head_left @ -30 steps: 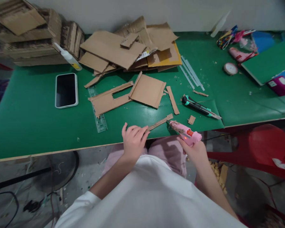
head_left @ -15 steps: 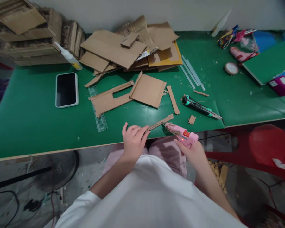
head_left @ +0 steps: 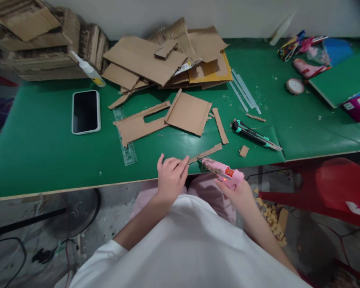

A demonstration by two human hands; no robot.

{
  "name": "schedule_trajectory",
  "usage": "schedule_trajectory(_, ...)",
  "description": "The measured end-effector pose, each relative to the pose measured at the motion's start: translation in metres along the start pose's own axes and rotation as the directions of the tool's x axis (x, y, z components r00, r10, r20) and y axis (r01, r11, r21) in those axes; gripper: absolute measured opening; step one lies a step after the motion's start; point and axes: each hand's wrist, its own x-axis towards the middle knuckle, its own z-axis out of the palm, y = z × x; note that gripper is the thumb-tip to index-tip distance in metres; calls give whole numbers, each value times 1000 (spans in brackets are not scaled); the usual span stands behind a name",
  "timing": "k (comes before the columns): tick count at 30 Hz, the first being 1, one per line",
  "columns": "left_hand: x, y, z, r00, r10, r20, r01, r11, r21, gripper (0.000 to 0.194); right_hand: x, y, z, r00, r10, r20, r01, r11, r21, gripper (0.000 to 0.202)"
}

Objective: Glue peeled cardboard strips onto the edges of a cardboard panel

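My left hand (head_left: pixel 172 173) pinches the near end of a narrow cardboard strip (head_left: pixel 209 152) at the table's front edge. In my right hand (head_left: pixel 238 193) is a pink hot glue gun (head_left: pixel 223 170) with a small orange light lit. Its nozzle points left and meets the strip close to my left fingertips. Beyond the strip lies a square cardboard piece (head_left: pixel 189 113) with folded-looking strips along two sides. Left of that, a cardboard piece with a rectangular cutout (head_left: pixel 135 132) rests over a clear ruler (head_left: pixel 129 155).
A teal-and-black box cutter (head_left: pixel 255 135), a cardboard scrap (head_left: pixel 244 151) and another strip (head_left: pixel 220 126) lie to the right. Clear glue sticks (head_left: pixel 246 92) sit behind. Piled cardboard (head_left: pixel 147 60), a glue bottle (head_left: pixel 91 73) and a phone (head_left: pixel 86 112) are farther back and left.
The glue gun has slid left along the strip, its nozzle now nearer my left fingers. My left hand keeps its hold on the strip.
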Motion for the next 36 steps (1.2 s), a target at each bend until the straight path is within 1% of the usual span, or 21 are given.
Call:
schedule_trajectory(2,0,0,0,1000,8,8,-8,1000,-2,24,0,-1,2,1000,-22,1,22,1000,1,33)
schedule_trajectory(6,0,-1,0,1000,-1,29,1,1000,-4,24,0,-2,4,993,-119,10,119,993,24,34)
schedule_trajectory(8,1,-1,0,1000,4,30,-4,1000,-2,24,-1,-2,5,990,-137,25,136,990,21,34)
schedule_trajectory(12,1,-1,0,999,14,38,-15,1000,16,23,-2,-2,8,990,-140,25,140,990,13,35)
schedule_trajectory(16,1,-1,-1,999,20,40,-22,999,43,23,-1,-3,9,990,-124,74,120,992,45,37)
schedule_trajectory(19,1,0,0,999,26,38,-28,998,55,23,-2,-6,9,985,-139,99,131,988,88,38)
schedule_trajectory(22,1,0,1,999,28,34,-30,997,65,23,-2,-8,8,982,-146,122,136,986,92,37)
schedule_trajectory(30,1,1,-2,999,-14,48,8,992,124,31,-4,-5,6,991,-114,67,111,993,47,35)
schedule_trajectory(33,0,2,-2,999,-41,11,39,991,127,29,-5,-8,5,994,-102,48,99,993,58,34)
schedule_trajectory(36,-1,3,-1,997,-67,-37,70,992,101,21,-5,-11,5,995,-85,46,82,995,61,34)
